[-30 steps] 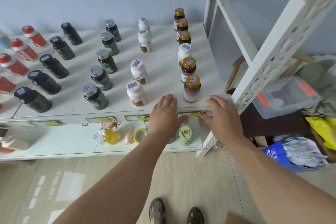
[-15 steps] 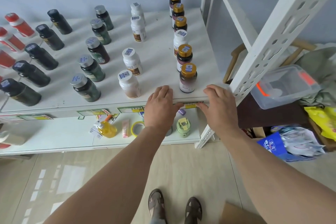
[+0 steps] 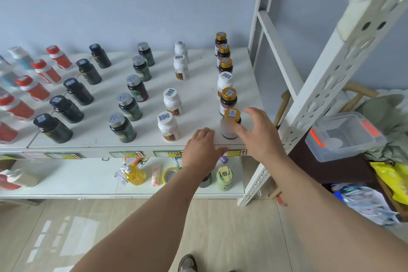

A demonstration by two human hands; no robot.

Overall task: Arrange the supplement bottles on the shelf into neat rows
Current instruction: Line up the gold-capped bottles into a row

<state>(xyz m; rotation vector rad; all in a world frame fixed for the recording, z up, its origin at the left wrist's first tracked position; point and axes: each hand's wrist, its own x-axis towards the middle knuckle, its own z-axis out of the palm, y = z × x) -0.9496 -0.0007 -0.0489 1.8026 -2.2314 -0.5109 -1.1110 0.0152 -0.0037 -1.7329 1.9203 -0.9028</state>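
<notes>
Head view: gold-capped bottle [image 3: 230, 123] stands upright at the shelf [image 3: 198, 86] front edge, 5 o'clock corner, blurred. Right hand [image 3: 260, 137] spread beside it, fingers relaxed, gripping nothing. Left hand [image 3: 202, 150] rests flat on the edge.

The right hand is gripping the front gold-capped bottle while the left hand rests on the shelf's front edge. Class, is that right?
Not quite. In the head view the right hand is open beside the front gold-capped bottle, fingers spread, not gripping it. The left hand does rest on the shelf's front edge.
</notes>
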